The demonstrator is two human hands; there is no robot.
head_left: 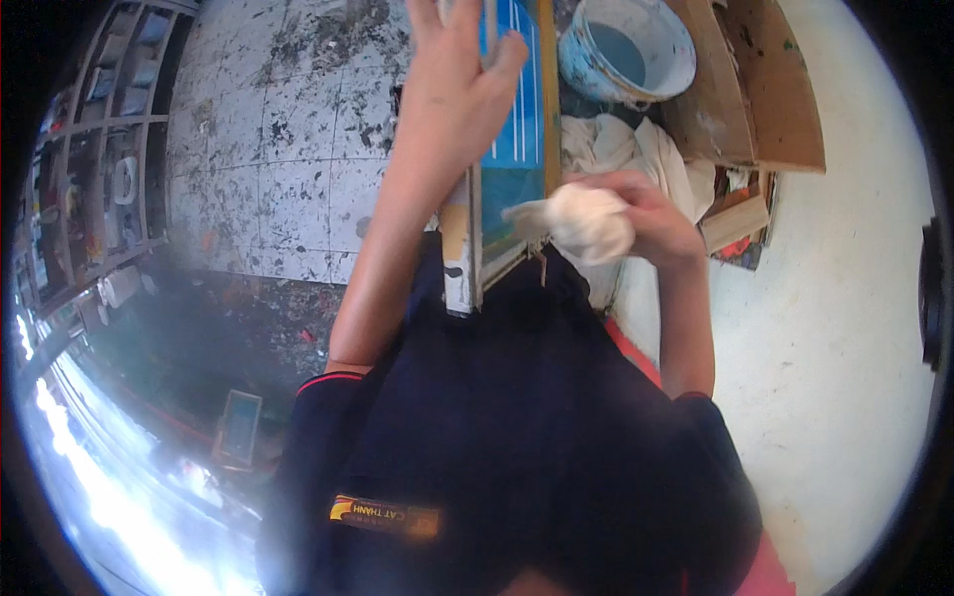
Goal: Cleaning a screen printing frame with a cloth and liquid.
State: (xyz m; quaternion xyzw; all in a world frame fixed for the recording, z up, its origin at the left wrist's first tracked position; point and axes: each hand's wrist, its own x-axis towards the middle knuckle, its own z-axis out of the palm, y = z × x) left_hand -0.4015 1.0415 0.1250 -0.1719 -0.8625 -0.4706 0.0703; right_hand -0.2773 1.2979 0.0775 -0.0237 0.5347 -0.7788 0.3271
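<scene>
The person stands over the speckled tile floor (268, 149) with the left hand (452, 89) wrapped around the top of a wooden screen frame (497, 199) with blue mesh, holding it upright against the dark shirt. The right hand (646, 214) is closed on a balled white rag (588, 223) pressed to the frame's right edge. Just beyond the frame, on the floor, lie crumpled white cloths (636, 144), a paint-smeared blue bucket (626, 50) and flattened cardboard (755, 89).

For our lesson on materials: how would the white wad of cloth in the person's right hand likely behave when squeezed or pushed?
The white cloth wad looks crumpled and bunched in the right hand, so probably soft and floppy. It likely weighs little, and being rumpled, seems unlikely to roll or break.
</scene>
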